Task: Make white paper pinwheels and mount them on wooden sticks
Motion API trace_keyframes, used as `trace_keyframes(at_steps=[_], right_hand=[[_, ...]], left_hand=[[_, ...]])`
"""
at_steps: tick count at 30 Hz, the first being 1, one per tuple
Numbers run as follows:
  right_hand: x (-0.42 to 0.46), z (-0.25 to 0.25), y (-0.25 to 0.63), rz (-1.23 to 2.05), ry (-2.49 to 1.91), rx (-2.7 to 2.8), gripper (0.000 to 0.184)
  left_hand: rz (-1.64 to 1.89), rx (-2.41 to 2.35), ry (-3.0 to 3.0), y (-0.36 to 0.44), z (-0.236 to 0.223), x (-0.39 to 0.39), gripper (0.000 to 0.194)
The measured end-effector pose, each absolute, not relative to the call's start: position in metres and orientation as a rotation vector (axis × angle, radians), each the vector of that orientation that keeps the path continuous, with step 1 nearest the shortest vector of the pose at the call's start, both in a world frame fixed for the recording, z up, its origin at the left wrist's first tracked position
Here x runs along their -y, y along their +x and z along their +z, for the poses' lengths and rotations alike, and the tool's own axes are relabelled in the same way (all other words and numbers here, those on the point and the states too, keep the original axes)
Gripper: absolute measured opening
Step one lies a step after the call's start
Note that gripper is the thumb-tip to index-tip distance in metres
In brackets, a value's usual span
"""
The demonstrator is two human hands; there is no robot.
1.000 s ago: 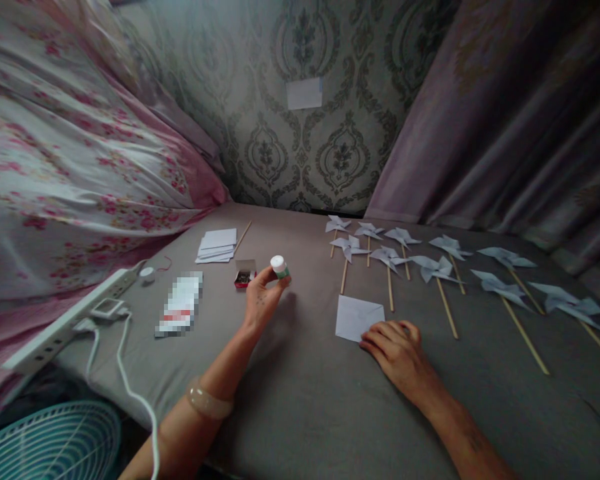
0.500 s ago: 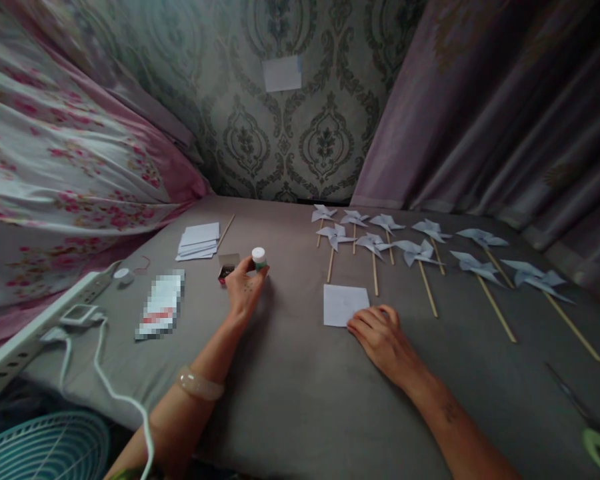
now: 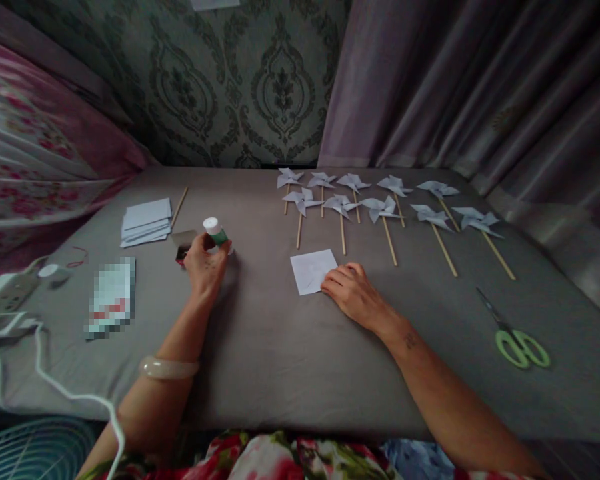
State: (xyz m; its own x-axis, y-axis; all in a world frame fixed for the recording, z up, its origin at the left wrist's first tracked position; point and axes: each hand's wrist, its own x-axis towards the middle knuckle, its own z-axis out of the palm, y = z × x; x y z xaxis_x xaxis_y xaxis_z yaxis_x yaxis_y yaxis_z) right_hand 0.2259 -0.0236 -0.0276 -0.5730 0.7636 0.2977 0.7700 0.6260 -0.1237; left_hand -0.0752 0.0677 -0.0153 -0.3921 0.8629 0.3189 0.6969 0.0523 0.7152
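Note:
My left hand (image 3: 207, 267) is closed round a glue stick (image 3: 215, 230) with a white cap and green label, held tilted above the bed-like cloth surface. Right by those fingers lies a small open box (image 3: 181, 255) with dark contents, partly hidden by the hand. My right hand (image 3: 351, 293) rests with its fingers together on the lower right corner of a square white sheet of paper (image 3: 310, 270). Faint crease lines show on the sheet. Beyond it, several white paper pinwheels (image 3: 341, 205) on wooden sticks lie in two rows.
Stacked white paper (image 3: 146, 219) and a wooden stick (image 3: 179, 207) lie at the left, with a blurred packet (image 3: 111, 297) nearer. A power strip (image 3: 10, 290) with a white cable (image 3: 70, 395) borders the left edge. Green-handled scissors (image 3: 517, 343) lie at the right.
The view has tipped down and turned right, bringing the scissors fully into sight. The glue stick leans more in my left hand. My right hand stays at the paper's corner.

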Motion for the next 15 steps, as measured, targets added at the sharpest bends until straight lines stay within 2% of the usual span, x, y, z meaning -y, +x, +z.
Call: trace_keyframes(at_steps=[4, 6, 8, 10, 13, 15], right_hand=[[0.023, -0.028, 0.228, -0.018, -1.241, 2.513, 0.015], [0.023, -0.028, 0.228, -0.017, -1.245, 2.485, 0.015], [0.023, -0.028, 0.228, -0.008, -1.243, 2.456, 0.015], [0.023, -0.028, 0.228, 0.018, -1.235, 2.425, 0.016], [0.023, -0.027, 0.229, 0.094, -1.231, 2.388, 0.017], [0.024, -0.026, 0.229, 0.152, -1.247, 2.37, 0.016]], left_hand=[[1.337, -2.213, 1.594, -0.074, -0.014, -0.056, 0.047], [1.393, -2.193, 1.724, -0.069, -0.01, -0.046, 0.04], [1.4, -2.01, 1.977, -0.059, -0.005, -0.036, 0.023], [1.246, -1.69, 2.244, -0.044, -0.001, -0.027, 0.015], [0.862, -1.222, 2.488, -0.021, -0.002, -0.016, 0.017], [0.717, -1.072, 2.559, -0.008, -0.006, -0.011, 0.021]])
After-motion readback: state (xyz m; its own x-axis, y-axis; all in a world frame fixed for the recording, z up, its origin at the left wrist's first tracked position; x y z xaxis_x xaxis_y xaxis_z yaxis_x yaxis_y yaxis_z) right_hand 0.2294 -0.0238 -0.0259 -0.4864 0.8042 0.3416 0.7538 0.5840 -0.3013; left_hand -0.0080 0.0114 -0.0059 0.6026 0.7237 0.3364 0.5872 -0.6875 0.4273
